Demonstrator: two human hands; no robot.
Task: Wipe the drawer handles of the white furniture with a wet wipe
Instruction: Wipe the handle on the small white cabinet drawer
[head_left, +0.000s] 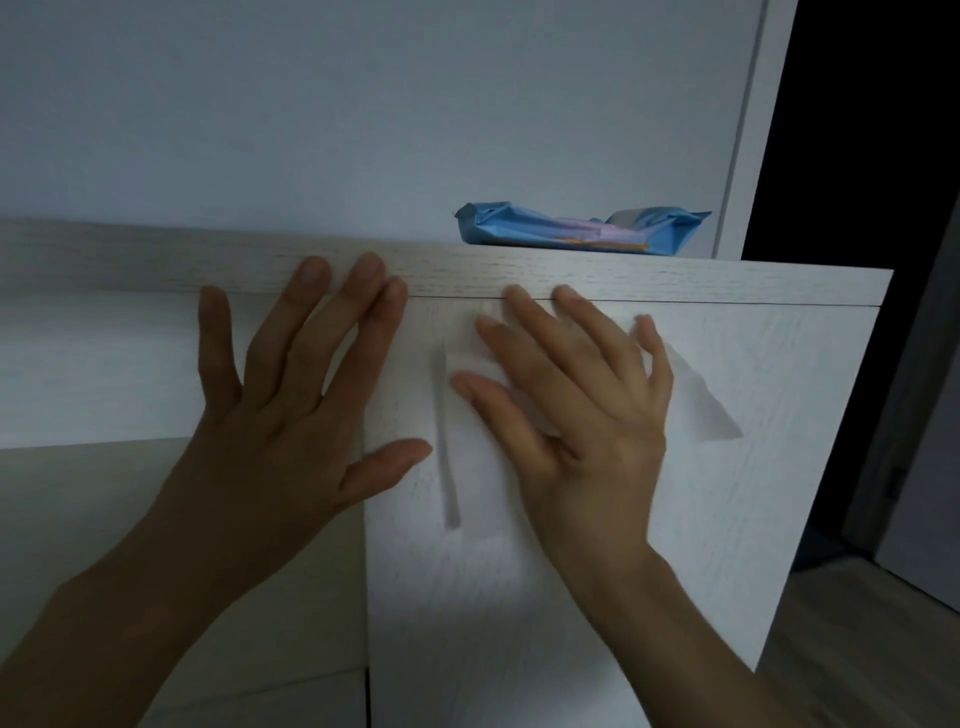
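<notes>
Centre frame, the left hand (291, 395) lies spread and bare on the cabinet (779, 467), while the right hand (571, 410), also spread, presses the wipe (698, 410) flat to its front. With nothing pinching it, the wipe may slip or bunch. Behind, at upper middle, the blue pack (571, 231) could get knocked.

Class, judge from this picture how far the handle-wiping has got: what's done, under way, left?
Done: a wipe is out; the blue pack lies on top. Under way: the right hand presses the wipe flat on the white front panel, left hand resting alongside. Left: no handle shows; none confirmed wiped.
</notes>
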